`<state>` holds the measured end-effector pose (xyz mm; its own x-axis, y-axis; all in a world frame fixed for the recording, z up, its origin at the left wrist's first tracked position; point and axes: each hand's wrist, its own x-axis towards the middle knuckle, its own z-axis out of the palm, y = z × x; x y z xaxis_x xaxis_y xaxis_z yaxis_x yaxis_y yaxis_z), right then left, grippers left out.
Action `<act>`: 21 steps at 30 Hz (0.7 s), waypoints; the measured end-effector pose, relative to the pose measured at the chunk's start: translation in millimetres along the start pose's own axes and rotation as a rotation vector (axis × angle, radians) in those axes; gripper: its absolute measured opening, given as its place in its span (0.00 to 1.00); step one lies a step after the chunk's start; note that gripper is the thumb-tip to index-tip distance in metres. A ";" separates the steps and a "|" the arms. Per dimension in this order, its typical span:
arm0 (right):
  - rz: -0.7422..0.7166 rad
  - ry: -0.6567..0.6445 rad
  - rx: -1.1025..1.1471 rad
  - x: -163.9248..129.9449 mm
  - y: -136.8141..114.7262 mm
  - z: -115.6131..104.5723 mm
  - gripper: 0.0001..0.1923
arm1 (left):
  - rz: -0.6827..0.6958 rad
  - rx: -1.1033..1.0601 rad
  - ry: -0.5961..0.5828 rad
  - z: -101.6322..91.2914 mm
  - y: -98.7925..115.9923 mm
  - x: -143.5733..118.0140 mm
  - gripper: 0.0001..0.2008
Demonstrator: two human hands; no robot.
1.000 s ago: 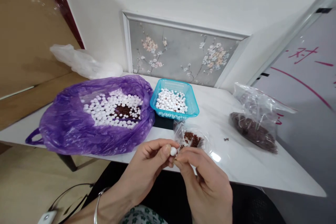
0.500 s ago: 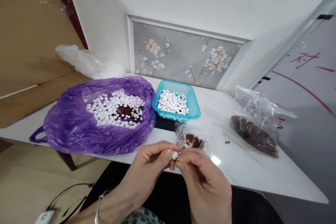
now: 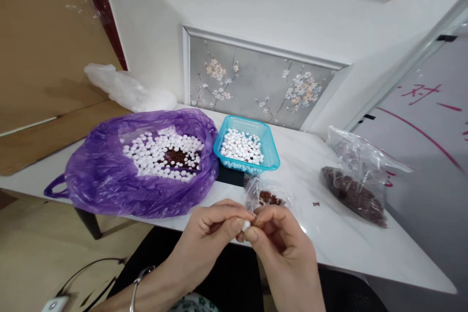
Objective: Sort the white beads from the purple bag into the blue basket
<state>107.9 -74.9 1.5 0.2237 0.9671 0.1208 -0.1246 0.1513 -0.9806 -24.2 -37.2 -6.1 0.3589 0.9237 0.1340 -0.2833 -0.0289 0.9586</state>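
The left hand (image 3: 215,229) pinches a smooth white ball (image 3: 246,225) in front of the turquoise latticed basket (image 3: 271,148); the right hand (image 3: 285,248) curls, thumb against the ball, its own grip unclear. Left of the basket, a crinkled purple plastic bag (image 3: 98,175) gapes around round white balls (image 3: 153,153); right of it, a clear bag (image 3: 354,195) of brown material slumps on the glossy desk (image 3: 298,156).

The left hand (image 3: 208,234) pinches a white ball (image 3: 246,225) near the table's edge, and the right hand (image 3: 288,253) touches it. On the table (image 3: 351,248), a purple bag (image 3: 98,175) of balls (image 3: 149,156) lies left, a blue basket (image 3: 271,148) beside it; clear bags with brown bits (image 3: 270,198) lie just beyond the hands (image 3: 292,200) and right (image 3: 354,185).
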 end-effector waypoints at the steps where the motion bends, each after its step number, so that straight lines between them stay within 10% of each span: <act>1: 0.013 -0.012 0.002 0.8 -0.3 -0.8 0.06 | 0.004 0.005 -0.003 -0.2 0.5 0.1 0.08; 13: 0.016 -0.127 0.014 10.6 6.2 -14.3 0.03 | -0.183 -0.415 0.015 8.9 3.5 7.4 0.08; 21: -0.194 0.169 -0.790 31.4 12.9 -63.7 0.13 | -0.163 -0.351 0.124 -5.9 1.1 16.2 0.11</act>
<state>175.0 -55.6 -17.1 0.3211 0.8854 0.3362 0.6326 0.0636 -0.7718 -23.9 -20.0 -4.3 0.3199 0.9453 -0.0643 -0.5258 0.2336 0.8179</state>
